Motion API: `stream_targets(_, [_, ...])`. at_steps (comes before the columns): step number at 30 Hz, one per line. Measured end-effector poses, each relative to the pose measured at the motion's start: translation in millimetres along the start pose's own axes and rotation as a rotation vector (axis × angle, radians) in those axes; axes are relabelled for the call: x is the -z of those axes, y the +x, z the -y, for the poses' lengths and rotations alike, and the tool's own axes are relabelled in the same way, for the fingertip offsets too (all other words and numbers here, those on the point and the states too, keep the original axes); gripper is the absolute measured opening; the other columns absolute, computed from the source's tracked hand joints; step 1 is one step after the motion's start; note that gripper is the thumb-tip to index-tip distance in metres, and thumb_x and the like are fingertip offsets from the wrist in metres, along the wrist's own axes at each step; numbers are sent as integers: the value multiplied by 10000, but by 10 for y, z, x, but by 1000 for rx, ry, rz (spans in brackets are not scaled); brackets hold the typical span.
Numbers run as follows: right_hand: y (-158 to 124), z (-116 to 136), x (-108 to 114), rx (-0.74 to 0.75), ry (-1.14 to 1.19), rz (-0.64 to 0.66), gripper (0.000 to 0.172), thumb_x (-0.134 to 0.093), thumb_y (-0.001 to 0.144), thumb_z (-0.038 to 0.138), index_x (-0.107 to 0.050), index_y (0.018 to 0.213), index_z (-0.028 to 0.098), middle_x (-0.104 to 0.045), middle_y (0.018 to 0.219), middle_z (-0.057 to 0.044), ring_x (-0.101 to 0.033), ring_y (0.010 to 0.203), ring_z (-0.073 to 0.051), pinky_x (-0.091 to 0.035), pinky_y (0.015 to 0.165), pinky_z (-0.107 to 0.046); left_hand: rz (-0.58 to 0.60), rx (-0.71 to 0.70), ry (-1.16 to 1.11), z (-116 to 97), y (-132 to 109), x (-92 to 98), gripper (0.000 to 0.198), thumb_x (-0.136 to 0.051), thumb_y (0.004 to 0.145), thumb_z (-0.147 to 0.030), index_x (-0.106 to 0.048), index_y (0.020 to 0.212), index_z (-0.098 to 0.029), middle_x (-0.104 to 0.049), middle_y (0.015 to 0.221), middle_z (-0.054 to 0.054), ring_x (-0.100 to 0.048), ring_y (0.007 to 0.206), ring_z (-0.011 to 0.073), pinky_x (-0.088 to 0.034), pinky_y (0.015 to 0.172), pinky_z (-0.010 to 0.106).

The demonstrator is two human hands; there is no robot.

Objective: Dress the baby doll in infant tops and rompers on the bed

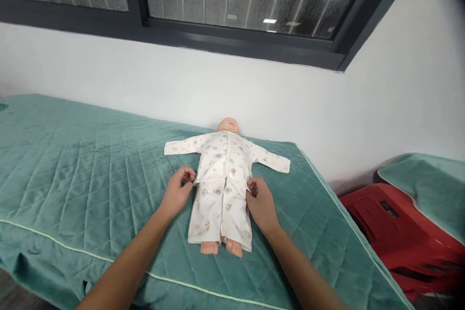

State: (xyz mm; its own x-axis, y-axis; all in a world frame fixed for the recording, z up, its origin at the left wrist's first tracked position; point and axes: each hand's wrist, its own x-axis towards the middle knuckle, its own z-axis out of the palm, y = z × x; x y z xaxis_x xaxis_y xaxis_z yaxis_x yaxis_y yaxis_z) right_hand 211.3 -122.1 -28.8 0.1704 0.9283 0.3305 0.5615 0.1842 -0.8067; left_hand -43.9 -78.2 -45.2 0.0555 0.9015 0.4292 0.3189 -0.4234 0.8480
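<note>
A baby doll (pixel 227 125) lies on its back on a green quilted bed (pixel 80 164), head toward the wall. It wears a white printed shirt (pixel 225 155) with sleeves spread out and matching white trousers (pixel 218 213); bare feet stick out below. My left hand (pixel 177 190) pinches the clothing at the doll's waist on the left side. My right hand (pixel 259 201) pinches the clothing at the waist on the right side. Both hands have curled fingers closed on the fabric.
A white wall and a dark-framed window (pixel 232 5) stand behind the bed. To the right, a red plastic object (pixel 395 232) sits on the floor beside another green-covered surface (pixel 428 189). The bed's front edge runs close below my forearms.
</note>
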Motion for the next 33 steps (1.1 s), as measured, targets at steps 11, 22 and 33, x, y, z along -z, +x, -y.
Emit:
stream_targets(11, [552, -211, 706, -32, -73, 385, 231, -572, 851, 402, -612, 992, 224, -642, 1044, -51, -601, 978, -222, -467, 911, -380, -96, 231, 837, 655, 851, 502, 582, -491, 836, -241, -426, 1410, -170, -416, 1479, 174, -381, 1368, 353, -354, 1095, 510])
stream_targets(22, [1022, -893, 702, -255, -679, -207, 573, -416, 919, 477, -476, 1409, 186, -497, 1403, -189, -427, 1312, -386, -346, 1052, -575, -59, 299, 919, 740, 1101, 479, 537, -341, 923, -187, -419, 1455, -190, -512, 1443, 154, -454, 1333, 343, -230, 1124, 652])
stream_targets(33, [1025, -903, 742, -283, -714, -159, 528, -423, 916, 464, -535, 1374, 224, -477, 1452, -130, -430, 1309, -365, -317, 1085, -546, -147, 365, 991, 690, 1015, 491, 599, -387, 858, -136, -425, 1450, -223, -545, 1403, 147, -483, 1275, 362, -258, 1084, 651])
